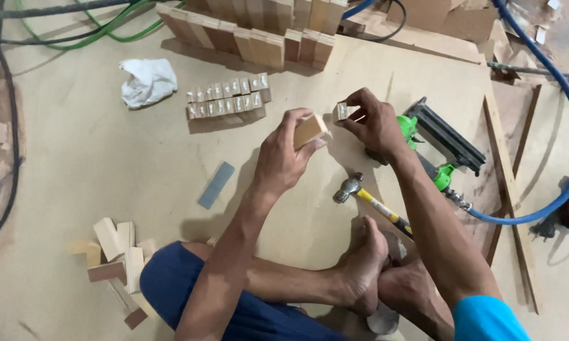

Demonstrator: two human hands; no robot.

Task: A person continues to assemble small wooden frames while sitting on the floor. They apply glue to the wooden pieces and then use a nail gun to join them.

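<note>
Two hands, each holding a small wood piece, above a plywood floor sheet.

Left hand (283,158) grips a tan block (309,129); right hand (374,121), just beside it, pinches a smaller block (341,111) in its fingertips. Below the hands: hammer (367,199) by the bare feet. Right of the right hand: nail gun (445,142) on a blue hose (565,120). Beyond the left hand: rows of small blocks (226,98), white rag (147,81). Below left: offcuts (117,252).

Plywood floor (107,164) carries hammer (369,201), nail gun (445,142), white rag (147,81), wood blocks (226,101)
</note>
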